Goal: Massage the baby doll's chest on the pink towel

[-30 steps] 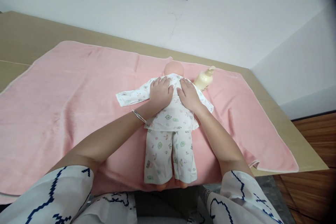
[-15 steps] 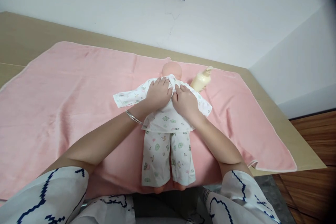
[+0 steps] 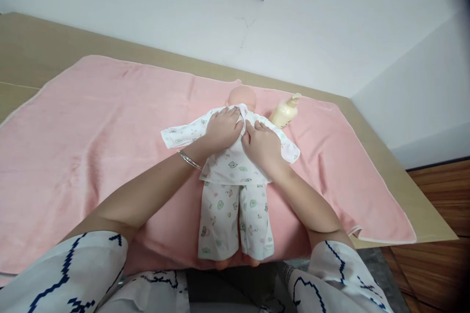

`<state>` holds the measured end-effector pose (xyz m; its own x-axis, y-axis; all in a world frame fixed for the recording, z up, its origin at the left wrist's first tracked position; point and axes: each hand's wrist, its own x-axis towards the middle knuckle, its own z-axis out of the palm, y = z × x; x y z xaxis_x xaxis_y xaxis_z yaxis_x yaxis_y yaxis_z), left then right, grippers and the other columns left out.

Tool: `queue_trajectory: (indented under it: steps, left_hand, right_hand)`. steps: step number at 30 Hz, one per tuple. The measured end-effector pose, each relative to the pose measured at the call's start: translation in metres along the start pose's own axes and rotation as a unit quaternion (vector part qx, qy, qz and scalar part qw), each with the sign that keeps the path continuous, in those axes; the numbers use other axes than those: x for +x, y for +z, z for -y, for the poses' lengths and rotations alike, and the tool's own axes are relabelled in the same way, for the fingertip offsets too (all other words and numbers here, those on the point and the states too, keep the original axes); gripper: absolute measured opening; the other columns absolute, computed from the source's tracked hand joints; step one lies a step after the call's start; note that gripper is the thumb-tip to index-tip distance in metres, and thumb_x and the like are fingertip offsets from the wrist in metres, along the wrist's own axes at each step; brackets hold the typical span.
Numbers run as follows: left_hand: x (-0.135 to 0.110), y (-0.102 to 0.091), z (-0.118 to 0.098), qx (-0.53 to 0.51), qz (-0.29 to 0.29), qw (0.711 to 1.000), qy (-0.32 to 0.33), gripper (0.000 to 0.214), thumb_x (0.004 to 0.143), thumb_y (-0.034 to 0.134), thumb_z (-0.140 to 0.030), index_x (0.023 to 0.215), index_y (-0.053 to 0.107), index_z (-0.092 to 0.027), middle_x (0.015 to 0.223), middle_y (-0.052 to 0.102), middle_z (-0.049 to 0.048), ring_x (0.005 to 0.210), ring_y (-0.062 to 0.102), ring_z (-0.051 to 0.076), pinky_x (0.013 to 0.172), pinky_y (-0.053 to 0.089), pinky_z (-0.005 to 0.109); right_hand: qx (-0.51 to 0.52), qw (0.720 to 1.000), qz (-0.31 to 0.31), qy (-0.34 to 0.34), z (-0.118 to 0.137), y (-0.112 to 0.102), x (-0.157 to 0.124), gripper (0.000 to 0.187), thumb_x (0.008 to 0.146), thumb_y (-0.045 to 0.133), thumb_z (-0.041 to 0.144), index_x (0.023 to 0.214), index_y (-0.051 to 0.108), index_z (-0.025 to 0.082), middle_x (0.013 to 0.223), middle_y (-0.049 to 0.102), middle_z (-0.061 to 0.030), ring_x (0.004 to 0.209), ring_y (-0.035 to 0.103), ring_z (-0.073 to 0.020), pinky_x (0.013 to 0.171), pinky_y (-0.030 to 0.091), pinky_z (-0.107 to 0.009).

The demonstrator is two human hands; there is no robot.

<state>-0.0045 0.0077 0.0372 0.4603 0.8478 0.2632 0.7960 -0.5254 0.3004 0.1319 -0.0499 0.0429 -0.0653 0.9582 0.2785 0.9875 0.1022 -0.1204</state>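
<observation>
Pink blanket (image 3: 128,112) underlies the doll (image 3: 225,200). On its shirt (image 3: 235,164), the left hand (image 3: 223,130) lies flat; whether the right hand (image 3: 263,145) pinches is unclear.

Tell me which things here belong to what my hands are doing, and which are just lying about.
Likely in use:
patterned pajama top, under left hand and right hand
doll wearing it
pink blanket, underneath

Apparently just lying about:
pump bottle, beside the doll, untouched

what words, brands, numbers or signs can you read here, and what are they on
No readable text anywhere.
Pump bottle: small dark marks near its base, too small to read.
Doll's shirt and trousers: small printed pictures; any lettering is too small to read.
</observation>
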Motion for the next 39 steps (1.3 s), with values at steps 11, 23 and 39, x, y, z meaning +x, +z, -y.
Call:
queue_trajectory:
  steps: [11, 23, 39]
  left_hand:
    - [-0.019, -0.008, -0.022, 0.045, 0.011, 0.999, 0.017, 0.051, 0.101, 0.033, -0.023, 0.146, 0.052, -0.011, 0.154, 0.052, 0.0132, 0.145, 0.043, 0.035, 0.115, 0.042, 0.05]
    - [-0.009, 0.002, -0.006, 0.05, 0.001, 0.998, -0.032, 0.059, 0.103, 0.032, -0.036, 0.154, 0.039, -0.006, 0.158, 0.045, 0.0181, 0.147, 0.038, 0.04, 0.119, 0.034, 0.054]
    - [0.003, 0.008, 0.006, -0.006, 0.0, 0.999, -0.049, 0.055, 0.101, 0.029, -0.026, 0.148, 0.047, -0.003, 0.156, 0.047, 0.0173, 0.147, 0.041, 0.032, 0.123, 0.031, 0.048]
  right_hand:
    - [0.071, 0.997, 0.039, -0.001, -0.034, 0.013, 0.027, 0.059, 0.098, 0.03, 0.028, 0.152, 0.04, 0.005, 0.164, 0.033, -0.0221, 0.155, 0.028, -0.0366, 0.124, 0.025, -0.061]
    - [0.029, 0.999, 0.012, -0.026, -0.007, 0.006, 0.008, 0.055, 0.1, 0.033, 0.025, 0.148, 0.048, 0.004, 0.151, 0.053, -0.0224, 0.146, 0.046, -0.0336, 0.123, 0.032, -0.052]
    - [0.027, 1.0, -0.001, -0.01, 0.004, 0.005, 0.0, 0.055, 0.098, 0.035, 0.023, 0.147, 0.05, 0.003, 0.152, 0.052, -0.0211, 0.146, 0.045, -0.0342, 0.123, 0.034, -0.052]
